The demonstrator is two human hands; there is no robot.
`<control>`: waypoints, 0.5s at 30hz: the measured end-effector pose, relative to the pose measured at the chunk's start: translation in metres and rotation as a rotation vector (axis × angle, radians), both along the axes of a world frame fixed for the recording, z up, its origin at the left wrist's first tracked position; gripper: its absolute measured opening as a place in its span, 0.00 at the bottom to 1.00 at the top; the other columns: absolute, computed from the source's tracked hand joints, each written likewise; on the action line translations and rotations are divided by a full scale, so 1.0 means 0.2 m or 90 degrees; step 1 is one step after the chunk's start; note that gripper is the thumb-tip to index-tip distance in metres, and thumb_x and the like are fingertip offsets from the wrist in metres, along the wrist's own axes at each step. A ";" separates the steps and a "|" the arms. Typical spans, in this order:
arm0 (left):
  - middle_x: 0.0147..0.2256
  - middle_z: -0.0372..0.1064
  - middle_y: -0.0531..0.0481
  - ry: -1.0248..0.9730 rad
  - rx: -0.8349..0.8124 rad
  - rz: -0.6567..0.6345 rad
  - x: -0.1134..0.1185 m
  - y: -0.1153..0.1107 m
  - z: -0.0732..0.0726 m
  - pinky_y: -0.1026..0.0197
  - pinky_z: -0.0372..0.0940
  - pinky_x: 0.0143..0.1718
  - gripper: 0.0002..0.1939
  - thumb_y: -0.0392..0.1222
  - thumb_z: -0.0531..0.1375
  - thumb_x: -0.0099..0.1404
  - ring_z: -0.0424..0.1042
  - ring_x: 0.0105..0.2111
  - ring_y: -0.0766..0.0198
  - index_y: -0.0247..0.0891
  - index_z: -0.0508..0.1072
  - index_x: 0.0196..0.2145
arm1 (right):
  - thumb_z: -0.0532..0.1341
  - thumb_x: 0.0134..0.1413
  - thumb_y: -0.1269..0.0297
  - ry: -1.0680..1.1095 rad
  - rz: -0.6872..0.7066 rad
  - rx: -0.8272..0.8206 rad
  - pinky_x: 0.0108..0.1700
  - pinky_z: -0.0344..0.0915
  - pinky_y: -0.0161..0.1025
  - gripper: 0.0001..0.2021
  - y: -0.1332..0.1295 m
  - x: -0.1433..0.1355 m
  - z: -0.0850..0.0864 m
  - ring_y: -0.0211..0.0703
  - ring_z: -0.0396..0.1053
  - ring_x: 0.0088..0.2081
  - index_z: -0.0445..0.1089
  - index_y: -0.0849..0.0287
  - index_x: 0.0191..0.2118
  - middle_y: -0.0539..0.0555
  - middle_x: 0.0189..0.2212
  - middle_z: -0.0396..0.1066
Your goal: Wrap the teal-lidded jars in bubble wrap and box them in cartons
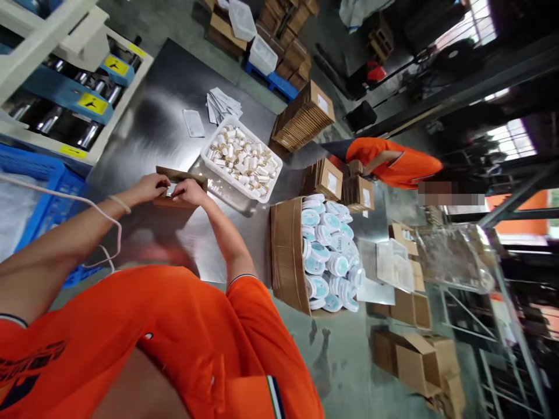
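One box (pixel 179 202), brown, in work: on the steel surface (pixel 144 122), in front of the person, between the two hands, near flap (pixel 181 173) standing up and mouth open. One white item (pixel 170 189) at the mouth, mostly hidden by the hands.

Progress, judged: part-way. Done: box formed, something white at its mouth. Left: flap not shut.

Two hands, both at the box. Left hand (pixel 154 187): fingers bent and bunched at the left end. Right hand (pixel 191 192): fingers bent over the mouth. Whether either set pinches the white item, cannot tell.

Count of the rest:
- Bin (pixel 208 164), white: 1, just beyond the box, holding white-and-gold parts (pixel 242 157); dozens, too heaped for an exact count.
- Leaflets: 1 lying singly (pixel 193 123); 1 fanned pile (pixel 223 106) beside it, several sheets, overlapping.
- Flattened cartons in stacks: at least 3, namely one tall (pixel 303 116), two lower (pixel 325 180) (pixel 358 192).
- Large carton (pixel 288 250): 1, to the right, filled with round tubs (pixel 338 265); dozens, the lower ones hidden.
- Blue crate (pixel 39 169): 1, at left.
- Co-worker (pixel 388 163) in orange: 1, beside the stacks.
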State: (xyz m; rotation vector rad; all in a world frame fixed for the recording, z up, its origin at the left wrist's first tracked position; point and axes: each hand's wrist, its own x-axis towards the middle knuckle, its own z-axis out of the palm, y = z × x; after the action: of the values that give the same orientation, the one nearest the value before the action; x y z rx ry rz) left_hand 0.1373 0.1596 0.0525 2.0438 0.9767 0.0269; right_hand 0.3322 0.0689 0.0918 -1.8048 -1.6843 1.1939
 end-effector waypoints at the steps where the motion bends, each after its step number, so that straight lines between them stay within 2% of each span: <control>1: 0.44 0.82 0.41 -0.004 0.003 0.003 0.00 -0.01 0.00 0.54 0.72 0.53 0.16 0.41 0.62 0.61 0.77 0.45 0.50 0.37 0.84 0.45 | 0.74 0.55 0.79 0.011 -0.019 -0.001 0.43 0.65 0.31 0.04 -0.02 0.01 0.01 0.37 0.74 0.34 0.86 0.67 0.32 0.48 0.27 0.80; 5: 0.50 0.77 0.36 -0.016 0.041 0.042 0.00 -0.06 -0.01 0.47 0.68 0.65 0.13 0.43 0.64 0.66 0.75 0.56 0.44 0.35 0.83 0.45 | 0.70 0.63 0.76 -0.011 -0.059 -0.010 0.44 0.66 0.31 0.05 -0.08 0.05 0.05 0.39 0.74 0.37 0.85 0.66 0.36 0.49 0.32 0.81; 7: 0.53 0.74 0.34 -0.016 0.067 0.073 0.02 -0.07 -0.01 0.43 0.65 0.70 0.12 0.43 0.66 0.66 0.71 0.63 0.39 0.35 0.82 0.45 | 0.71 0.64 0.74 -0.009 -0.030 -0.010 0.47 0.67 0.31 0.04 -0.08 0.02 0.05 0.40 0.76 0.41 0.87 0.64 0.40 0.51 0.36 0.83; 9: 0.51 0.73 0.34 -0.014 0.084 0.094 0.03 -0.07 0.00 0.42 0.65 0.71 0.09 0.41 0.66 0.64 0.69 0.65 0.38 0.36 0.81 0.42 | 0.72 0.64 0.73 -0.012 0.006 -0.011 0.49 0.66 0.32 0.05 -0.07 -0.03 0.04 0.41 0.77 0.44 0.88 0.63 0.42 0.52 0.39 0.84; 11: 0.45 0.73 0.37 -0.019 0.072 0.112 0.03 -0.04 0.00 0.45 0.68 0.67 0.06 0.39 0.67 0.62 0.71 0.62 0.39 0.38 0.80 0.38 | 0.73 0.63 0.74 -0.029 0.003 -0.012 0.48 0.66 0.33 0.04 -0.07 -0.09 0.02 0.41 0.77 0.44 0.89 0.64 0.40 0.53 0.38 0.84; 15: 0.38 0.74 0.42 -0.051 -0.027 0.158 0.00 0.02 0.01 0.51 0.74 0.56 0.06 0.41 0.68 0.60 0.76 0.50 0.46 0.38 0.78 0.34 | 0.72 0.58 0.77 0.062 -0.117 -0.024 0.45 0.67 0.33 0.03 -0.07 -0.10 0.02 0.39 0.75 0.39 0.85 0.67 0.34 0.51 0.32 0.80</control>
State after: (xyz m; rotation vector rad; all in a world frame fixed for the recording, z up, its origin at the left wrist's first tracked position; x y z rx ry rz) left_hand 0.1383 0.1640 0.0545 1.8579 1.1653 0.2157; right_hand 0.3116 0.0540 0.0949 -1.8470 -1.4178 1.2192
